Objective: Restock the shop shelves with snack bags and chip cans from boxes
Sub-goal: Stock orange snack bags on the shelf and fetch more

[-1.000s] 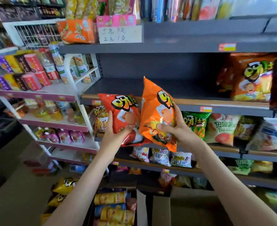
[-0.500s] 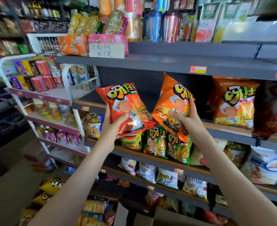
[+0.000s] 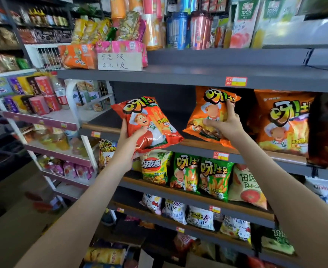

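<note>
Grey steel shelving (image 3: 178, 74) fills the wall ahead, tier over tier, with a white rack (image 3: 76, 120) butted against its left end. The second shelf (image 3: 101, 120) from the top is where the work is. Its dark board lies bare from the left end to about the middle, with a wood-coloured strip along the front edge and tall open room under the tier above.

At the right end of that shelf a big orange bag (image 3: 283, 122) stands upright at the front edge, with a dark red bag (image 3: 325, 132) just beside it at the frame's edge. A narrow dark gap separates it from the held bags.

The right hand (image 3: 225, 122) holds a smaller orange bag (image 3: 211, 99) over the middle of the shelf, thumb across the front and fingers curled round its right side. The bag leans left, and its lower edge is at the front strip. I cannot tell whether it rests there.

The left hand (image 3: 129, 140) grips a red bag (image 3: 147, 122) from below, thumb on the face and fingers behind. It is tilted, out in front of the shelf edge, well apart from the orange one, its lower corner overhanging the green bags (image 3: 215, 178) on the tier beneath.

A yellow price tag (image 3: 221, 156) sits on the front edge below the right hand. Chip cans (image 3: 107, 255) lie low down near the floor.
</note>
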A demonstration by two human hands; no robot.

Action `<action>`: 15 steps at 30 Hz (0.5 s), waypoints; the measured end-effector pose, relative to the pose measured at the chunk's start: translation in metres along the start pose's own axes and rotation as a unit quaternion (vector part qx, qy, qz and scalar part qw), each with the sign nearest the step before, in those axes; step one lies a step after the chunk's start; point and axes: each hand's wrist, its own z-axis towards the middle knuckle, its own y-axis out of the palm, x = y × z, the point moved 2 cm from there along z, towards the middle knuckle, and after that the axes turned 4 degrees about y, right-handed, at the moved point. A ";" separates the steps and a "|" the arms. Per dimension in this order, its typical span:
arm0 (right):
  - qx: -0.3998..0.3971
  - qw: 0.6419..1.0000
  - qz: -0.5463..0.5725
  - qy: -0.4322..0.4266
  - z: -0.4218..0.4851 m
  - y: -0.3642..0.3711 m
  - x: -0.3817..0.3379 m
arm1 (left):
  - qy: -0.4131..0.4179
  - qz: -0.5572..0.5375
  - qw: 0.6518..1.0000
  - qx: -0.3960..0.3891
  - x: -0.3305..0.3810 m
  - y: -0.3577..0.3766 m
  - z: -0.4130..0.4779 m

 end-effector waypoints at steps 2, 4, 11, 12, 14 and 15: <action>0.018 1.000 -0.019 -0.004 0.014 0.002 0.000 | -0.006 -0.001 1.000 -0.012 -0.001 0.009 0.016; 0.035 0.999 -0.041 -0.001 0.032 0.007 0.004 | -0.016 0.012 0.999 -0.043 -0.002 0.020 0.036; 0.147 0.963 -0.224 -0.032 0.090 0.027 0.037 | -0.001 0.044 0.991 -0.129 -0.006 0.060 0.126; 0.157 0.955 -0.249 -0.045 0.100 0.027 0.044 | 0.002 0.046 0.990 -0.132 -0.010 0.064 0.140; 0.142 0.940 -0.304 -0.069 0.121 0.024 0.059 | 0.006 0.056 0.989 -0.137 -0.024 0.073 0.161; 0.131 0.932 -0.328 -0.081 0.129 0.022 0.062 | 0.012 0.061 0.988 -0.140 -0.030 0.080 0.170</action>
